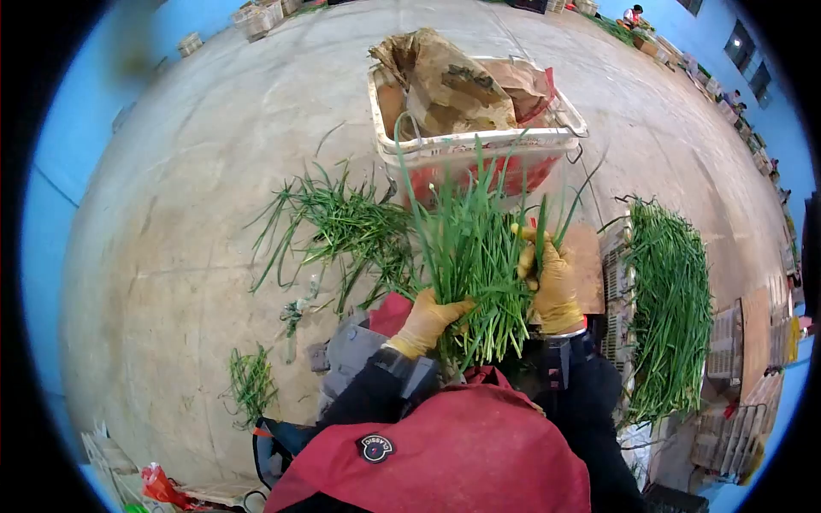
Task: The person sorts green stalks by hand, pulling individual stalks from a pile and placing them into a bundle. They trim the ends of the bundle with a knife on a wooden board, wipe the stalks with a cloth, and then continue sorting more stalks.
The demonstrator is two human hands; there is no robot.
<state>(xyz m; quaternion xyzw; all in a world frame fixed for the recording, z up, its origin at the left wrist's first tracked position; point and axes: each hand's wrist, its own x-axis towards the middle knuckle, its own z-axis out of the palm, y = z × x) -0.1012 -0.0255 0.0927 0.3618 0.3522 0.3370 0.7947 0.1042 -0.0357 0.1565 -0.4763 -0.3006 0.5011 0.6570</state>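
My left hand, in a yellow glove, is closed round the lower left side of a thick bunch of green chives. The bunch stands upright over my lap, with pale cut ends down and leaf tips up. At the bunch's right side, my right hand, also gloved in yellow, has its fingers curled round a few separate chive stalks. These leaves fan out above the fingers. The palm side of each grip is partly hidden.
Ahead stands a white plastic crate holding crumpled brown sacking. Loose chives lie on the floor to the left, with a smaller clump nearer. On the right, a crate is heaped with chives. Other people sit far off along the right wall.
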